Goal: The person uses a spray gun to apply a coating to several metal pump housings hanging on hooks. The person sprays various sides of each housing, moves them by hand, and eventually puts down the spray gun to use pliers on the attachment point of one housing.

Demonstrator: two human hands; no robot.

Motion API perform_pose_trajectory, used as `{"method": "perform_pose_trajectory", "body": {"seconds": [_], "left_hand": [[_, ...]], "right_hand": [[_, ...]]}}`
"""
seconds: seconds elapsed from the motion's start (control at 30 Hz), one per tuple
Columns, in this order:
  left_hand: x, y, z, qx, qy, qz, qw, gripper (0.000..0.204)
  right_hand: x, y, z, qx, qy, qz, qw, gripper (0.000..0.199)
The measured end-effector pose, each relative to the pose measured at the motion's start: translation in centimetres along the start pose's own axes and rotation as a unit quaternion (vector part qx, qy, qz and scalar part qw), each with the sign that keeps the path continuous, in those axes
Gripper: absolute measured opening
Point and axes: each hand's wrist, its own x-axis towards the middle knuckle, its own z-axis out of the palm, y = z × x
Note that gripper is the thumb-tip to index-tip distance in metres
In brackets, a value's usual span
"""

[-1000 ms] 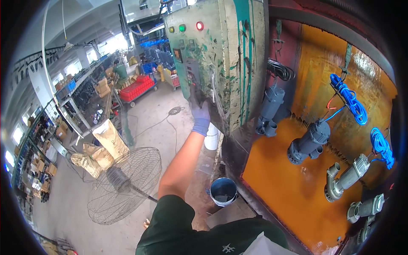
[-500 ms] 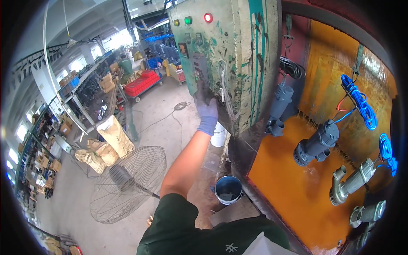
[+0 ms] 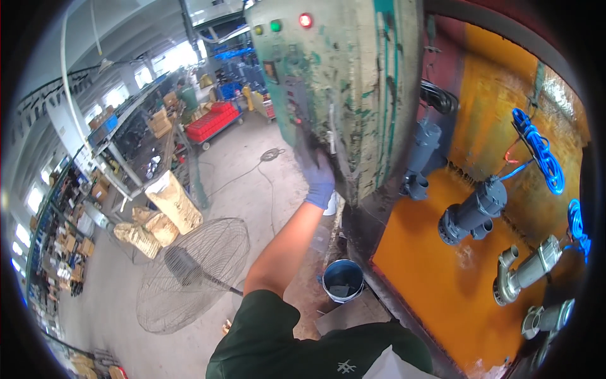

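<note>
My left hand (image 3: pixel 317 180), in a blue-purple glove, is raised against the worn green control cabinet (image 3: pixel 341 95), at its lower front near the corner. It seems to be pressing something dark and thin against the chipped paint, but I cannot tell what it is or how my fingers close on it. My right hand is out of sight.

Above my hand, the cabinet carries a row of round lamps, the red one (image 3: pixel 306 20) at the right end. Below my arm a blue bucket (image 3: pixel 343 280) stands on the floor, just beside the edge of the orange machine face (image 3: pixel 435 278). Grey pipe fittings (image 3: pixel 470 211) stick out of that face, with coiled blue hose (image 3: pixel 536 148) hanging further right. To my left a large wire-caged fan (image 3: pixel 192 271) stands on the concrete floor (image 3: pixel 252 183), with brown sacks (image 3: pixel 170 202) beyond it.
</note>
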Motion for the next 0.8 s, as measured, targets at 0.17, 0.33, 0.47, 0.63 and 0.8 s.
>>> {"method": "perform_pose_trajectory", "body": {"seconds": [0.17, 0.33, 0.47, 0.63, 0.8], "left_hand": [[-5.7, -7.2, 1.9, -0.020, -0.070, -0.094, 0.993, 0.058], [-24.5, -21.5, -4.9, 0.010, -0.204, -0.002, 0.979, 0.043], [-38.7, -11.8, 1.0, -0.111, -0.388, -0.166, 0.900, 0.041], [-44.8, 5.7, 6.5, -0.169, -0.548, -0.139, 0.808, 0.041], [-49.2, 17.7, 9.3, -0.207, -0.638, -0.107, 0.734, 0.041]], "right_hand": [[-6.4, 8.6, 0.3, 0.056, 0.036, 0.088, 0.994, 0.050], [-14.4, 16.8, 4.4, 0.112, 0.018, 0.182, 0.977, 0.049], [-19.3, 18.1, 4.7, 0.204, 0.036, 0.280, 0.937, 0.040], [-19.7, 26.7, 2.8, 0.201, 0.265, 0.347, 0.877, 0.052], [-19.9, 31.1, -8.5, 0.400, 0.441, 0.318, 0.738, 0.036]]}}
